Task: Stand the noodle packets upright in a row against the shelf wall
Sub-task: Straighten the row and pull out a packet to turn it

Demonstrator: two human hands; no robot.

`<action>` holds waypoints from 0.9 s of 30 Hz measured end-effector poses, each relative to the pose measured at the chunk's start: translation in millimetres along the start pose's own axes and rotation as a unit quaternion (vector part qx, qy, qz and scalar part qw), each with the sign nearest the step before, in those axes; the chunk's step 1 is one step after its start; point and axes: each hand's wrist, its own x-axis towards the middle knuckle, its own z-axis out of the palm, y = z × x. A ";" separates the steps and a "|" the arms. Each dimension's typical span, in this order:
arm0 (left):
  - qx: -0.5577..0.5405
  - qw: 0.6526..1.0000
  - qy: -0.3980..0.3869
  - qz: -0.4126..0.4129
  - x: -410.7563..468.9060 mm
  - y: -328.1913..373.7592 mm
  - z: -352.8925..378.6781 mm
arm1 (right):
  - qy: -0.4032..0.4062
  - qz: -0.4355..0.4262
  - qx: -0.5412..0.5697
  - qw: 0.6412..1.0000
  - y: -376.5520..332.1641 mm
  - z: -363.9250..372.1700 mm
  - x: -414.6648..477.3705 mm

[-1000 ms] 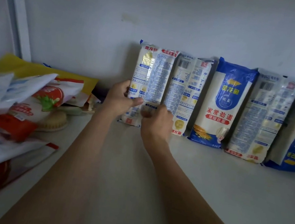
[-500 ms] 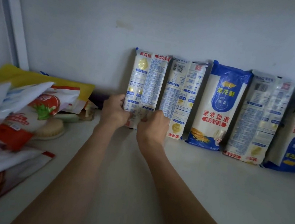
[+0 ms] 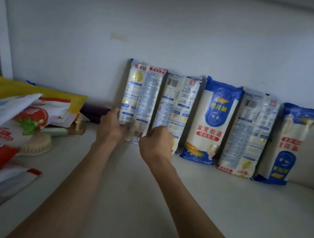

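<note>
Several noodle packets stand upright in a row against the white shelf wall point(image 3: 167, 27). The leftmost packet point(image 3: 141, 95), white with blue print, has its lower end between my hands. My left hand point(image 3: 112, 127) grips its bottom left edge. My right hand point(image 3: 156, 140) is curled at its bottom right corner, in front of the second packet point(image 3: 177, 105). To the right stand a blue-fronted packet point(image 3: 212, 124), a back-facing packet point(image 3: 248, 132) and another blue one point(image 3: 290, 145), which is upside down.
A pile of bags point(image 3: 7, 114) with red, yellow and white print fills the left side of the shelf floor point(image 3: 219, 212). A round pale brush point(image 3: 36, 143) lies beside the pile. A dark purple object point(image 3: 93, 112) sits by the wall behind it.
The leftmost packet has come down and now stands flush beside the second one. Both hands slid down to its bottom end.
</note>
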 end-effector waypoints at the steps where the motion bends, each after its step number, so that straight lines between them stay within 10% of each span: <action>1: 0.007 1.000 -0.005 -0.009 1.9 1.6 -0.7 | 0.001 -0.004 -0.009 1.000 4.4 -13.7 0.1; 17: 0.082 0.991 0.103 0.024 -5.6 80.9 -5.8 | 0.250 0.133 -0.017 0.959 137.6 -223.1 26.0; 27: -0.142 0.957 -0.250 -0.038 -98.2 199.2 65.6 | 0.244 0.207 0.066 0.945 188.8 -245.9 32.8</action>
